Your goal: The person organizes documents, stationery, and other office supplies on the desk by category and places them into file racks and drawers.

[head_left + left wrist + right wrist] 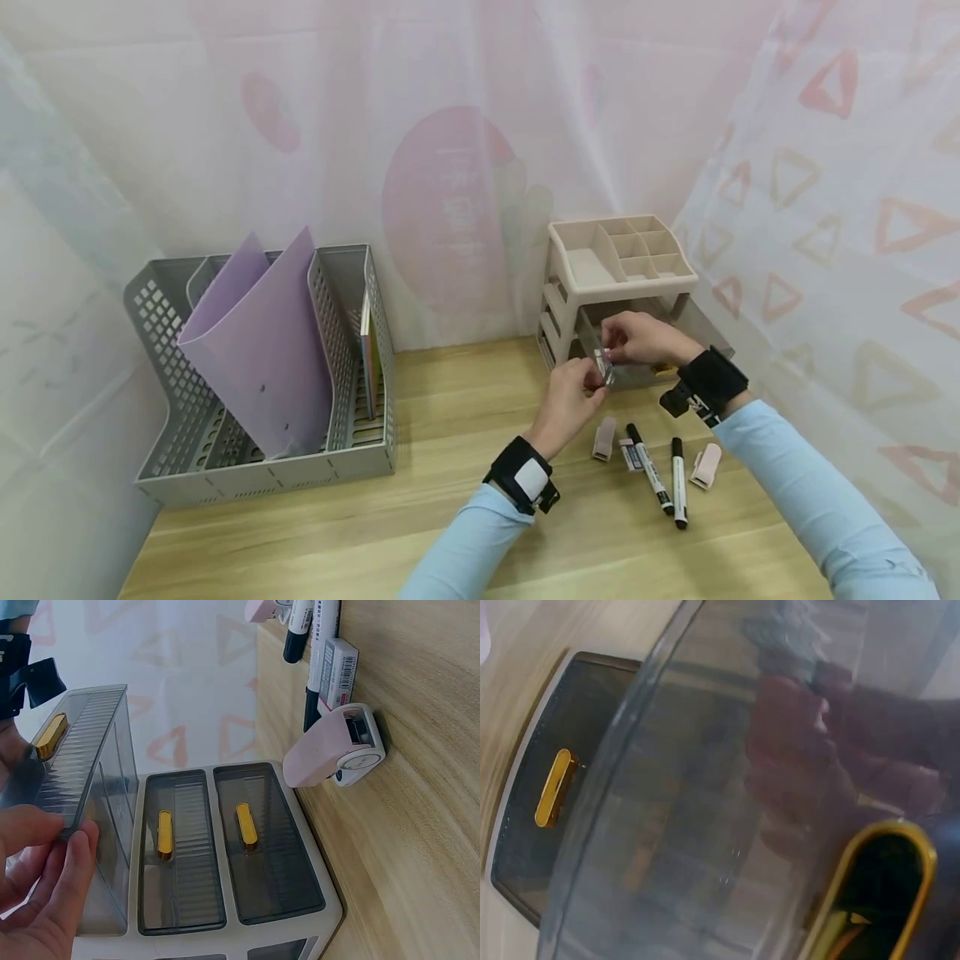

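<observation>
- "Start with the biggest, and place everything by the beige plastic drawer organizer [637, 290]."
- "Gladly. Behind the organizer, a white sheet with printed pink and cream shapes [637, 100]. Beneath, a desk of pale wood grain [450, 417]. Well apart to the left, a grey perforated plastic file rack [247, 485], with a bent lilac plastic folder [270, 358] standing inside."
- "And on the organizer itself?"
- "Up top, a tray of open compartments [588, 268]. Just below, a clear smoky plastic drawer [79, 754] with a gold-coloured handle [51, 736], pulled out toward the front."
- "Now the hands."
- "Left hand [570, 400]: at the drawer's front-left corner, pinching the edge between thumb and fingers. Right hand [647, 337]: over the same drawer, fingers bent, close beside the left hand. Cannot tell whether holding anything; just a pale glint between both hands, too small to name."
- "Smaller still?"
- "In front of the organizer, on the desk: a slanting white marker with a black cap [651, 468] and a straighter white marker [679, 483]. To either side of both, a pale pink clip on the left [604, 439] and a matching clip on the right [706, 466]. Last, a small white-and-blue box with a barcode [630, 456], just beside the slanting marker."
</observation>
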